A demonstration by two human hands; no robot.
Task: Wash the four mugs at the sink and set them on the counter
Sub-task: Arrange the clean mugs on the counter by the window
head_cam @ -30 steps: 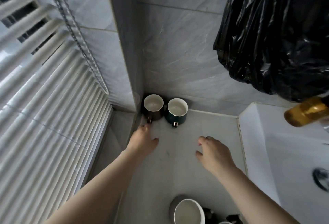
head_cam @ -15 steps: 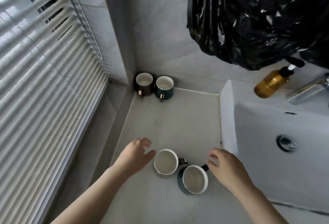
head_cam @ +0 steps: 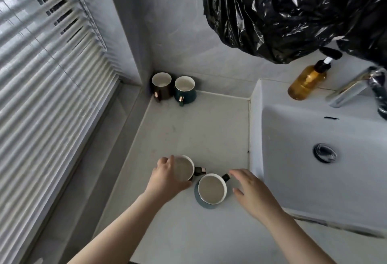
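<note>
Two mugs stand in the far corner of the counter [head_cam: 199,129]: a dark brown mug [head_cam: 161,86] and a dark green mug [head_cam: 185,90], both white inside. Two more mugs stand near me. My left hand [head_cam: 167,176] grips the left side of the near dark mug [head_cam: 186,168], its thumb and fingers curled round the rim. The near green mug [head_cam: 211,189] stands right of it, its handle pointing to the upper right. My right hand [head_cam: 251,192] hovers with spread fingers just right of that mug, close to its handle.
A white sink [head_cam: 314,159] with a metal drain [head_cam: 325,152] lies at the right. An amber soap pump bottle [head_cam: 307,80] and a chrome tap [head_cam: 351,87] stand on its back ledge. A black plastic bag [head_cam: 293,10] hangs overhead. Window blinds [head_cam: 46,87] fill the left.
My hands drew back from the far corner mugs to the two near mugs. The left hand closed round the near dark mug; the right hand came close to the green mug's handle.
</note>
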